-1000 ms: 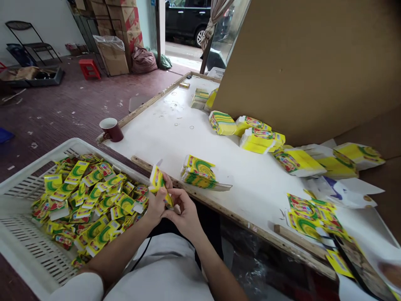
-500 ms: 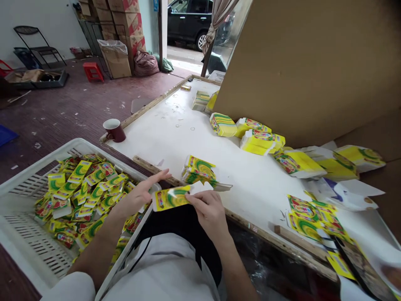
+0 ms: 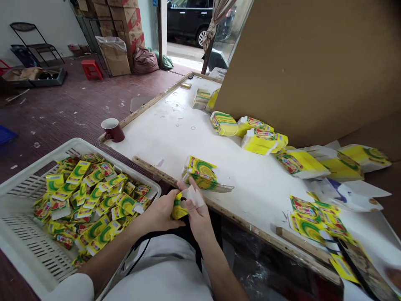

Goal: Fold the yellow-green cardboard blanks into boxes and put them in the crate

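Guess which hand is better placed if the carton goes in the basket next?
Probably the left hand: it holds the carton on the side nearer the basket, while the right hand, at the white flap, is farther away.

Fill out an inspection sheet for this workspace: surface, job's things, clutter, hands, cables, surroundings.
Surface: white tabletop, stained, wood-edged.
Job's things: small yellow carton being handled; carton stack on the tabletop; white basket holding many cartons.
Clutter: maroon mug at the tabletop's left corner; pale scraps on the floor.
Hands: left hand grips the small yellow carton; right hand holds its white end.
Cables: thin black cord by the white shirt; destination unclear.
Surroundings: cardboard panel, red stool, black car outside.
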{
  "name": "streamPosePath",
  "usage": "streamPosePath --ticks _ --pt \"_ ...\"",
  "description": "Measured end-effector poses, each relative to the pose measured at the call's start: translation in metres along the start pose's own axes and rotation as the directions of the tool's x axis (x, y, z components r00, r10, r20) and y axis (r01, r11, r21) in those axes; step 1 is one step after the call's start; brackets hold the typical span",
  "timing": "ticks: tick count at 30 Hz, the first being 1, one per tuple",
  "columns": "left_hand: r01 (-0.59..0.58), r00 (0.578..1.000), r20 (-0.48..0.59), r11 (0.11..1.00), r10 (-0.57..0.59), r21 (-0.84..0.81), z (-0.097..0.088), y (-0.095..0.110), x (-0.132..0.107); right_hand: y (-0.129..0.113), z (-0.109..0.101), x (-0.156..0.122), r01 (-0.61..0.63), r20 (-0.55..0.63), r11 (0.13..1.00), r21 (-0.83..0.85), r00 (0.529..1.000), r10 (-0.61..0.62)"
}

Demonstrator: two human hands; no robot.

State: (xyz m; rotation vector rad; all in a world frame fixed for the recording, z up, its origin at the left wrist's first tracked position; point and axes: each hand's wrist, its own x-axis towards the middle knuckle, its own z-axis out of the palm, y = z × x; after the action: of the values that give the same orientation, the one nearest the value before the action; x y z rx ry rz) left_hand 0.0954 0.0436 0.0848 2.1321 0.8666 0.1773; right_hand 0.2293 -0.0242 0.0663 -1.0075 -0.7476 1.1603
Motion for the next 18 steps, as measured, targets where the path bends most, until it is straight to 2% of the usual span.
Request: streamPosePath --ticks 4,7,9,11,14,18 --pt "-0.075 0.988 -0.137 0.996 0.068 -0.053 0.007 -0.002 -0.001 -0.006 0.004 0.001 -0.04 0.118 0.995 0.095 0.993 0.029" --pt "-0.222 0.946 -0.238 0.975 0.221 0.025 0.009 -0.004 -0.005 -0.005 0.0 0.008 -0.158 0.081 0.97 0.185 0.986 0.145" --pt "-0.291 0.917 -0.252 0.95 0.31 0.111 0.011 -0.006 -0.007 -0.002 -0.002 0.011 -0.214 0.056 0.958 0.191 0.977 0.207" --pt "-0.318 0.902 -0.251 0.934 0.352 0.166 0.012 -0.008 -0.007 0.002 -0.003 0.012 -0.25 0.081 0.951 0.185 0.968 0.238" --pt "-0.306 0.906 -0.254 0.939 0.337 0.155 0.01 -0.01 -0.005 0.008 -0.005 0.009 -0.247 0.135 0.954 0.171 0.965 0.226" --pt "-0.186 0.967 -0.168 0.981 0.191 0.049 0.001 -0.006 -0.001 0.014 -0.008 0.004 -0.175 0.153 0.97 0.171 0.977 0.149"
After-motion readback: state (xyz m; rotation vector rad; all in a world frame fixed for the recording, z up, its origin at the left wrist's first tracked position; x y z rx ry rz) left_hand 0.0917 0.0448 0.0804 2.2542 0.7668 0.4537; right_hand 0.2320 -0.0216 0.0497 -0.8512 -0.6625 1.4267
